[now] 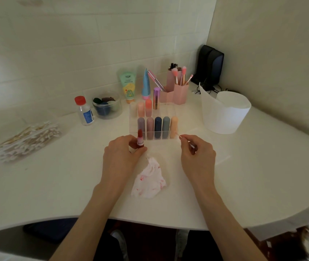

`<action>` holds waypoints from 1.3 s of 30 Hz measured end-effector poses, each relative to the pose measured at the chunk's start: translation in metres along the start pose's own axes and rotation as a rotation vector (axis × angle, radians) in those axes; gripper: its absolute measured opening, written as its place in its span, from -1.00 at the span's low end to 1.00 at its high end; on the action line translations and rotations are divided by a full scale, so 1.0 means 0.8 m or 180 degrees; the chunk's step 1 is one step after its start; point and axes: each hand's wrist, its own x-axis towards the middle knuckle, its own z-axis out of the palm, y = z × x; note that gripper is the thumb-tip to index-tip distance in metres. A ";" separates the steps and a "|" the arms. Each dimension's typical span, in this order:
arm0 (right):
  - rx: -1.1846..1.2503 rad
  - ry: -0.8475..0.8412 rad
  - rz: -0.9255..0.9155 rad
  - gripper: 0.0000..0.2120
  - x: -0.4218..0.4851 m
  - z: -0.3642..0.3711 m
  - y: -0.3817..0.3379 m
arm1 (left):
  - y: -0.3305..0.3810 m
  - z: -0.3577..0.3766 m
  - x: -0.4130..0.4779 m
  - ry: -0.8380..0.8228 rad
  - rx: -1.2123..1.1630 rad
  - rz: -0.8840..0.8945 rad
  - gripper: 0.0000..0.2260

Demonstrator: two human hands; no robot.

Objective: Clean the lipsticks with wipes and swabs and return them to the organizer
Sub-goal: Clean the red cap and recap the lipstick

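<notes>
One open lipstick (pixel 140 141), five front-row lipsticks (pixel 158 127), one held swab (pixel 179 136), one wipe (pixel 149 179).

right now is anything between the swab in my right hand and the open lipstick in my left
Nothing visible. The cotton swab pinched in the right hand points toward the open lipstick held upright in the left hand, with only open air between them. The stained wipe lies nearer you and the organizer behind, outside that gap.
</notes>
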 end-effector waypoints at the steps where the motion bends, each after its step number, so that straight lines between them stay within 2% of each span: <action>1: -0.0001 0.0000 0.0001 -0.83 0.000 0.000 0.000 | 0.000 0.001 0.000 0.0022 0.0002 0.0016 -0.86; 8: 0.0034 -0.0022 0.0005 -0.83 -0.001 0.000 -0.001 | -0.007 0.008 0.002 -0.0101 0.0228 0.0004 -0.80; 14: 0.0041 0.0011 0.0018 -0.82 0.000 -0.001 -0.001 | -0.003 -0.008 -0.012 -0.0045 -0.0004 0.0015 -0.71; 20: 0.0185 -0.0016 -0.0040 -0.85 -0.001 0.000 0.000 | -0.025 -0.054 -0.037 0.0928 0.0253 0.0276 -0.79; 23: 0.0295 -0.0028 -0.0283 -0.88 -0.003 0.001 -0.001 | -0.048 -0.058 -0.033 0.0633 0.0224 -0.0029 -0.71; 27: 0.0505 -0.0311 -0.0658 -0.84 -0.005 0.002 -0.002 | -0.064 -0.052 -0.026 0.0419 0.0250 0.0008 -0.88; 28: 0.0604 -0.0425 -0.0715 -0.82 -0.006 0.003 -0.003 | -0.063 -0.053 -0.025 0.0457 0.0033 -0.0022 -0.91; 30: 0.0740 -0.0641 -0.0856 -0.78 -0.010 0.004 -0.008 | -0.057 -0.056 -0.024 0.0368 -0.0972 -0.0237 -0.96; 33: 0.0799 -0.0879 -0.1137 -0.83 -0.016 0.009 -0.012 | -0.042 -0.067 -0.029 -0.0204 -0.2437 -0.0578 -0.86; 35: 0.0702 -0.0931 -0.1484 -0.91 -0.020 0.014 -0.012 | -0.041 -0.069 -0.034 -0.0481 -0.2717 -0.0635 -0.81; 39: 0.0349 -0.0763 -0.2116 -0.88 -0.028 0.019 -0.014 | -0.040 -0.066 -0.039 -0.0552 -0.2737 -0.0524 -0.82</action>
